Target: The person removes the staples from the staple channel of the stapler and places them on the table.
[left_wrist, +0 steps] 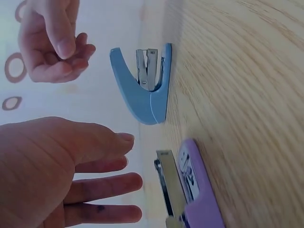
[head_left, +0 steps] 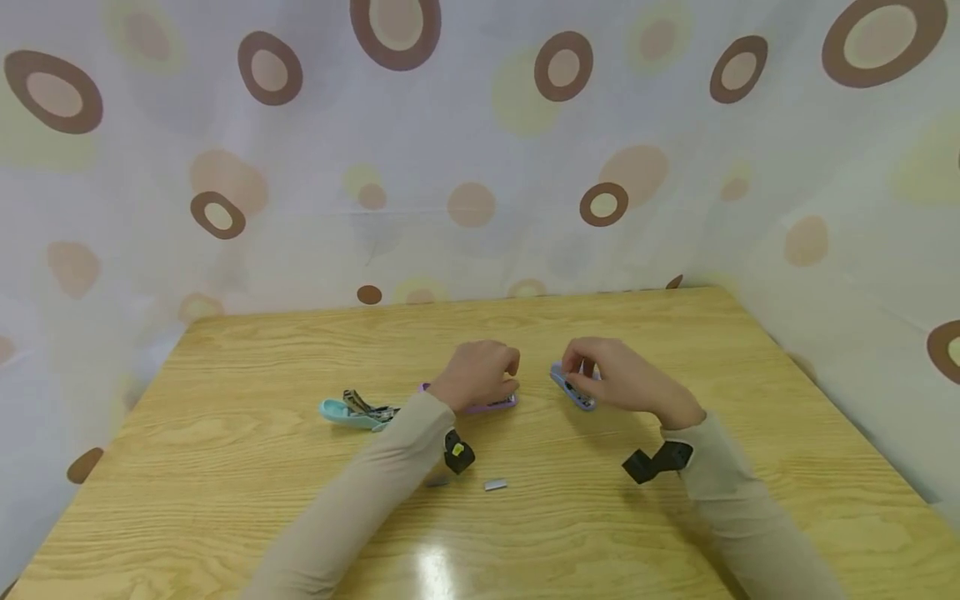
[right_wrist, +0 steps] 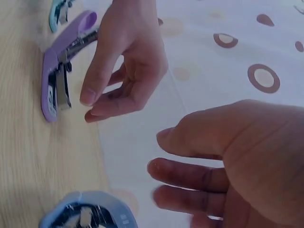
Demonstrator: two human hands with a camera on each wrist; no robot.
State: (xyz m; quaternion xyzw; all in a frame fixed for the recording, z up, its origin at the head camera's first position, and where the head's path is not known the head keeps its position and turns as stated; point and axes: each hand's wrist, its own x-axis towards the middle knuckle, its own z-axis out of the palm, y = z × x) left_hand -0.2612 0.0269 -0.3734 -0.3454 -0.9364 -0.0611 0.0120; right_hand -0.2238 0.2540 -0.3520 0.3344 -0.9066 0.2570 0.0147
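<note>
A purple stapler lies opened out on the table, partly covered by my left hand in the head view. In the left wrist view its metal magazine stands apart from the purple base, beside my fingertips, which do not touch it. Nothing is in that hand; its fingers are loosely extended. A light blue stapler stands with its top swung up and metal parts exposed. My right hand hovers just above and beside this blue stapler, fingers relaxed and holding nothing.
A teal stapler, opened wide, lies to the left on the wooden table. A small strip of staples lies nearer the front, with another grey strip partly behind the left wrist. A patterned cloth hangs behind the table.
</note>
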